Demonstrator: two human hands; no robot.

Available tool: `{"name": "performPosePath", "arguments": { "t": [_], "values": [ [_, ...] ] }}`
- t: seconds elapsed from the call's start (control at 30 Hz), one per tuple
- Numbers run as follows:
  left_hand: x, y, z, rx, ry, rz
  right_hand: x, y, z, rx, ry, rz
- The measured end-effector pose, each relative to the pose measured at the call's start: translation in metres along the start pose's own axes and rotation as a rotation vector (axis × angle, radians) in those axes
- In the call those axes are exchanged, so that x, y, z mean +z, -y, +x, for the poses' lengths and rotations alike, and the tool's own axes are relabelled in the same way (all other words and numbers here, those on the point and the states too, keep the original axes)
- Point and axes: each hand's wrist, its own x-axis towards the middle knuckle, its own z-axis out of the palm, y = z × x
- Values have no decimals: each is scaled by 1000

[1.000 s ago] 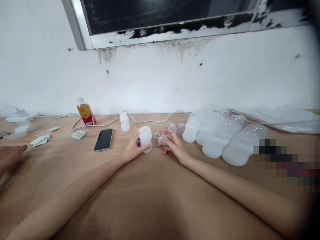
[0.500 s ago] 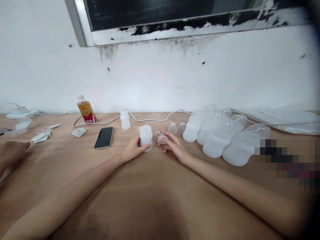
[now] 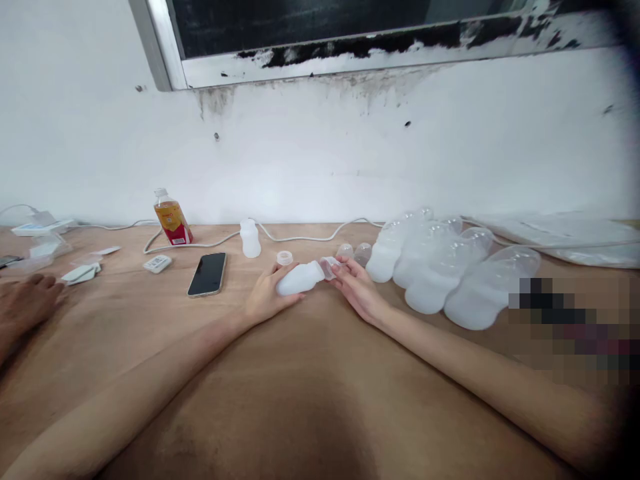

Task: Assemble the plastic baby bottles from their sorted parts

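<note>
My left hand (image 3: 267, 298) grips a small white plastic bottle (image 3: 300, 278), tipped on its side with its mouth pointing right. My right hand (image 3: 356, 288) pinches a small clear plastic cap (image 3: 329, 267) against the bottle's mouth. A small round ring piece (image 3: 285, 257) lies on the wooden table (image 3: 310, 400) just behind the bottle. Two clear dome caps (image 3: 353, 253) sit right behind my right hand.
Several large milky bottles (image 3: 440, 273) lie in a row at right, a clear plastic bag (image 3: 560, 237) behind them. An upright white bottle (image 3: 249, 239), a phone (image 3: 207, 274), an orange drink bottle (image 3: 172, 218) and a white cable (image 3: 300, 237) stand further left. Another person's hand (image 3: 25, 303) rests at the left edge.
The bottle stood upright in my left hand; now it is tipped sideways. My right hand lifted the clear cap and brought it to the bottle's mouth. The ring piece now shows behind.
</note>
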Motion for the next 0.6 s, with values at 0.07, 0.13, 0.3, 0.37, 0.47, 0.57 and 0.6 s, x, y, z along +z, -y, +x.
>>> {"name": "performPosePath", "arguments": {
  "t": [0.07, 0.13, 0.3, 0.37, 0.47, 0.57, 0.6],
  "values": [
    [1, 1, -1, -27, -15, 9, 0, 0, 0, -26, -9, -37],
    [0, 2, -2, -37, -23, 7, 0, -1, 0, -53, -8, -78],
    [-4, 1, -2, -5, -8, 0, 2, -2, -3, -145, 140, -247],
    [-5, 0, -2, -15, -23, -18, 0, -1, -4, -201, 189, -338],
    [-5, -1, -2, -32, -27, -66, -5, 5, -5, -312, 272, -536],
    [-5, -2, -3, -36, -23, -73, -8, 12, -6, -402, 324, -745],
    [-5, -2, -3, -25, -22, -63, -8, 14, -6, -403, 313, -798]
  ]
}}
